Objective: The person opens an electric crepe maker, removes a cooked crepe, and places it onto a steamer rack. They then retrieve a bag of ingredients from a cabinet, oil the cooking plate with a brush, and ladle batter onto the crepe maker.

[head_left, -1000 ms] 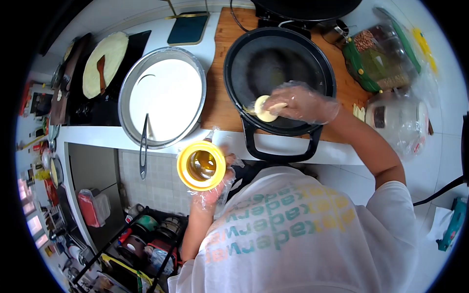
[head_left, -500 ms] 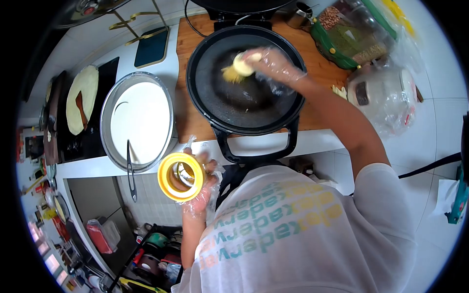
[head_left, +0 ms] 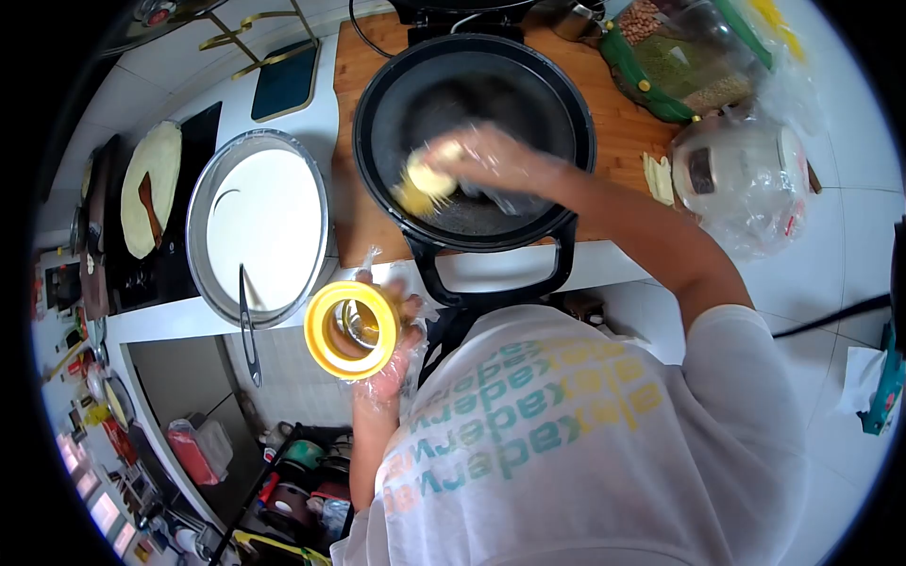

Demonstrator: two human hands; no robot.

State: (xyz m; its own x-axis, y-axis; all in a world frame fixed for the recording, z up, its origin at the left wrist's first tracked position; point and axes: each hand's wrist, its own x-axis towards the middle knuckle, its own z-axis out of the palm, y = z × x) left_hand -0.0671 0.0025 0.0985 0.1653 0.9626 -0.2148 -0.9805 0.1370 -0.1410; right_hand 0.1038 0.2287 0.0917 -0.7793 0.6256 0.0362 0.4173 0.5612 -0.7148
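Note:
My right hand [head_left: 491,160], in a clear plastic glove, is closed round the pale round top of a basting brush [head_left: 431,177]. Its yellow bristles press on the lower left of a black electric griddle [head_left: 510,104]; motion smears both hand and brush. In front of the counter, my left hand [head_left: 401,354], also gloved in plastic, grips a jar with a yellow rim [head_left: 321,351]. The jar's mouth faces up, and some yellowish liquid seems to lie inside. Left of the griddle stands a metal basin [head_left: 193,236] of white batter, a slotted-handled ladle [head_left: 249,340] leaning over its front edge.
Further left, a flat pancake [head_left: 160,179] with a wooden spatula [head_left: 149,208] lies on a dark hob. A wooden board [head_left: 347,170] lies under the griddle. On the right are a green-lidded grain container [head_left: 694,57] and a plastic-wrapped jar [head_left: 736,179].
My right hand has swept the brush from the griddle's middle toward its lower left. My left hand still holds the jar in nearly the same place. The view has shifted slightly.

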